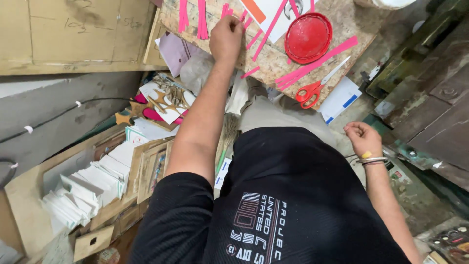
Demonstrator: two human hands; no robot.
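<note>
My left hand (225,36) reaches out over a chipboard panel (273,58). Its fingers are curled down among short pink paper strips (244,18). The back of the hand hides the fingertips, so I cannot see whether they pinch a strip. More pink strips (312,63) lie across the board next to a round red lid (308,37). Red-handled scissors (312,90) rest at the board's near edge. My right hand (362,138) hangs by my side above the floor. It wears a metal bangle, its fingers are loosely curled, and it holds nothing.
Stacks of white cards (90,188), wooden frames (151,168) and wooden cut-out shapes (166,100) crowd the left. A white paper (340,100) lies under the board's edge. Dark metal machinery (430,98) stands at the right and a plywood sheet (73,34) at the upper left.
</note>
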